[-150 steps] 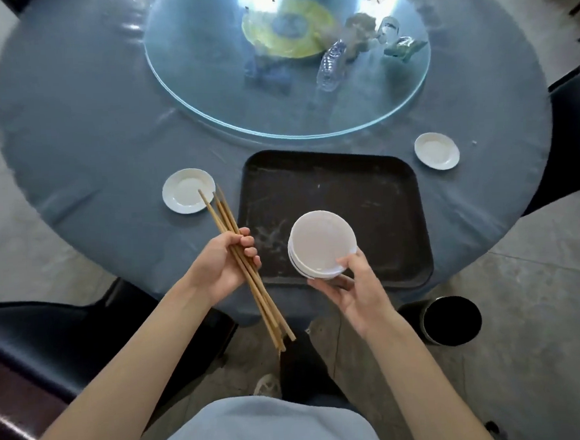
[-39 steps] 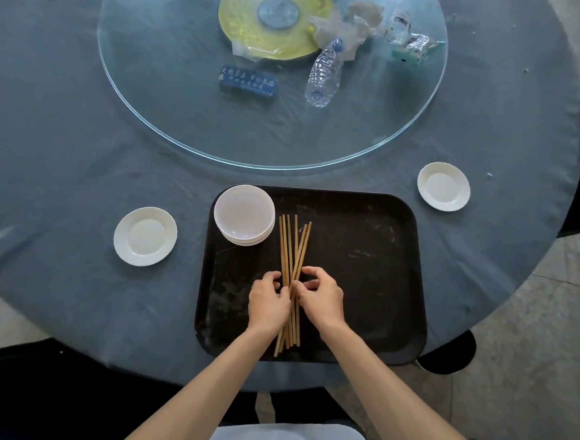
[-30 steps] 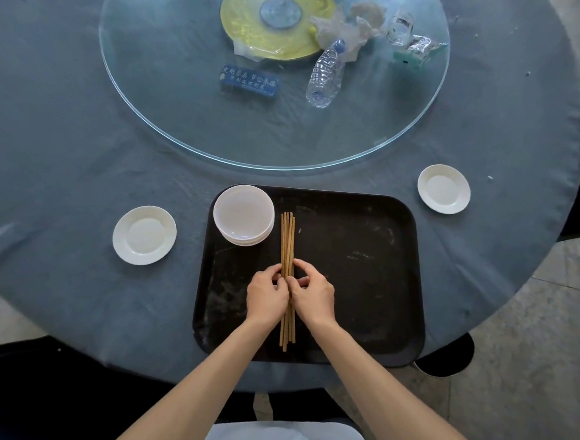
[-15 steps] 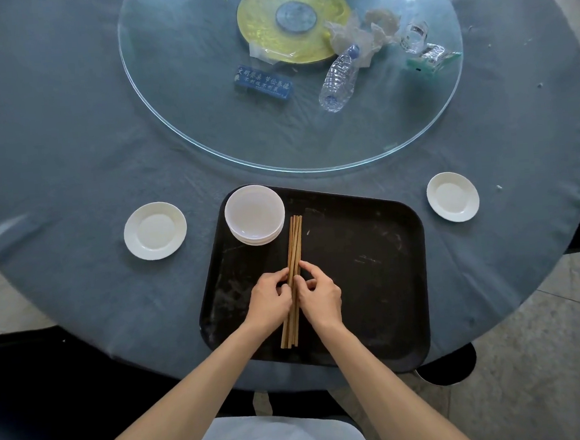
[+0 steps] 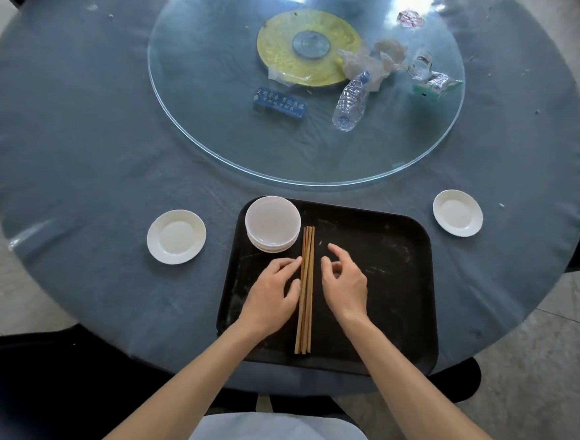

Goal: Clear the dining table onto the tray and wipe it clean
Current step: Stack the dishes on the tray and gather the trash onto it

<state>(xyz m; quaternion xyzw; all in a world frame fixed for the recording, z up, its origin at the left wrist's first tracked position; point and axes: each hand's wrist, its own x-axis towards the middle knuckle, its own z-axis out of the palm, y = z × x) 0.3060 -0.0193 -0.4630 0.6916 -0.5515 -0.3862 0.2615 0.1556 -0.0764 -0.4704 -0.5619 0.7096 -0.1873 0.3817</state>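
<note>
Chopsticks bundled lengthwise on tray — your left hand touches them, right hand loose, empty; each saucer lies outboard.

Pale stone floor is showing around the round counter; dark chairs are standing beside it.

both hands flank bundled chopsticks on the black tray.
</note>
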